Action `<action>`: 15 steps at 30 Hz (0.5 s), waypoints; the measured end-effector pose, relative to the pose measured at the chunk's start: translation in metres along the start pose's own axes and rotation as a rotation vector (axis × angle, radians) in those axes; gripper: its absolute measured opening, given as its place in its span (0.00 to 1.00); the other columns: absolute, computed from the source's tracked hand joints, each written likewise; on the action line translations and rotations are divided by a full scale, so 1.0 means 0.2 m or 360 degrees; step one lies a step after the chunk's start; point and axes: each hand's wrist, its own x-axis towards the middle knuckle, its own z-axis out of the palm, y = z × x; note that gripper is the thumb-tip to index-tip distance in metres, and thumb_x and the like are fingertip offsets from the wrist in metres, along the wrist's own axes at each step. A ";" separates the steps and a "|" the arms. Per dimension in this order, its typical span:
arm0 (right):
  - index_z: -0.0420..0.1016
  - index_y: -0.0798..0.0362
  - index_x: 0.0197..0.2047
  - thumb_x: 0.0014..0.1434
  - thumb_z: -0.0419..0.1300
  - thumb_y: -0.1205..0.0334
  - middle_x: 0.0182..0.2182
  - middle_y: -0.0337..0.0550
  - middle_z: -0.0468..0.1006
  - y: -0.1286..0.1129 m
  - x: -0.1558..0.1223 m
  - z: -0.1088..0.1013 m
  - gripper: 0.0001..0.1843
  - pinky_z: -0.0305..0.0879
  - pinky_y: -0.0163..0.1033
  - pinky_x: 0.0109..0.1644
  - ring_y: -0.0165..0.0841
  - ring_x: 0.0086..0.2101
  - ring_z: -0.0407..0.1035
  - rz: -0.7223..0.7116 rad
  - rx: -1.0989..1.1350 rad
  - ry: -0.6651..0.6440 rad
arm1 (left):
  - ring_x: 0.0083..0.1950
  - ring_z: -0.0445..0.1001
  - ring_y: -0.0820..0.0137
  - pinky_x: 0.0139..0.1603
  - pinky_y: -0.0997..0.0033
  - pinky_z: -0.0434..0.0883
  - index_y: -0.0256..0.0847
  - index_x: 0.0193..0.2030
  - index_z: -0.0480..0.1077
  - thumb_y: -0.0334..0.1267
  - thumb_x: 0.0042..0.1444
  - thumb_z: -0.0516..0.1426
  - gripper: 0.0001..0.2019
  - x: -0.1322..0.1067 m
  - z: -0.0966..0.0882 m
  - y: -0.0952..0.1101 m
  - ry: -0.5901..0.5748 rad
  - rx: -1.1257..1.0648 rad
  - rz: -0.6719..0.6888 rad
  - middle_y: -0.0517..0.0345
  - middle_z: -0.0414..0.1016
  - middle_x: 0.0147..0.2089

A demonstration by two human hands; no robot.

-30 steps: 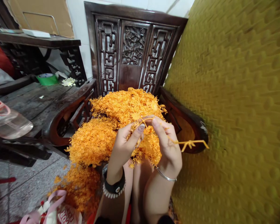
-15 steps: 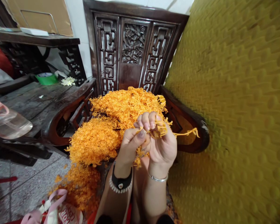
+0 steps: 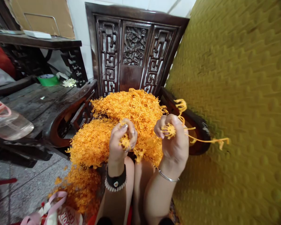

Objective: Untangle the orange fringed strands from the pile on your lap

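Note:
My left hand [image 3: 120,140] is closed around a small orange plastic piece [image 3: 125,142] with many thin curled prongs, like an artificial flower part. To its right, my right hand [image 3: 175,143] grips another orange pronged piece [image 3: 169,130] and a thin orange runner strip [image 3: 201,139] that trails out to the right. More orange strands [image 3: 181,106] stick up above the fingers. The hands are apart, held over a big heap of the same orange pieces [image 3: 128,104] on a dark carved wooden chair. A second mound [image 3: 91,142] lies at the left front.
More orange pieces [image 3: 77,187] lie low at the left, by a bag with pink straps [image 3: 58,200]. A clear bottle [image 3: 9,122] and green tape [image 3: 48,80] rest on the wooden bench at left. A yellow textured mat [image 3: 236,93] stands along the right.
My hands have come apart from close together, the left moving left and the right moving right. The orange strip in my right hand has shifted further right.

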 end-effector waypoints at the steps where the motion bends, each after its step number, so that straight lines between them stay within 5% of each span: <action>1: 0.61 0.51 0.20 0.55 0.59 0.55 0.18 0.33 0.57 0.01 -0.01 0.02 0.16 0.48 0.34 0.20 0.24 0.18 0.49 0.0028 -0.0072 0.0044 | 0.15 0.52 0.80 0.14 0.82 0.53 0.40 0.28 0.66 0.38 0.59 0.50 0.10 -0.01 0.02 -0.01 0.0036 0.0089 -0.0040 0.67 0.55 0.15; 7: 0.64 0.50 0.22 0.46 0.67 0.56 0.20 0.34 0.60 0.03 -0.04 0.07 0.15 0.53 0.34 0.23 0.26 0.22 0.55 0.0139 -0.0092 0.0129 | 0.21 0.57 0.78 0.22 0.77 0.55 0.40 0.27 0.63 0.42 0.61 0.51 0.12 -0.05 0.09 -0.04 -0.0005 0.0573 -0.0176 0.63 0.61 0.21; 15: 0.70 0.49 0.25 0.53 0.63 0.58 0.23 0.35 0.65 0.05 -0.07 0.03 0.08 0.57 0.35 0.27 0.27 0.25 0.58 0.0029 -0.0212 0.0010 | 0.25 0.57 0.74 0.26 0.73 0.58 0.40 0.33 0.66 0.50 0.56 0.54 0.14 -0.06 0.08 -0.03 -0.0079 0.1089 -0.0046 0.63 0.61 0.24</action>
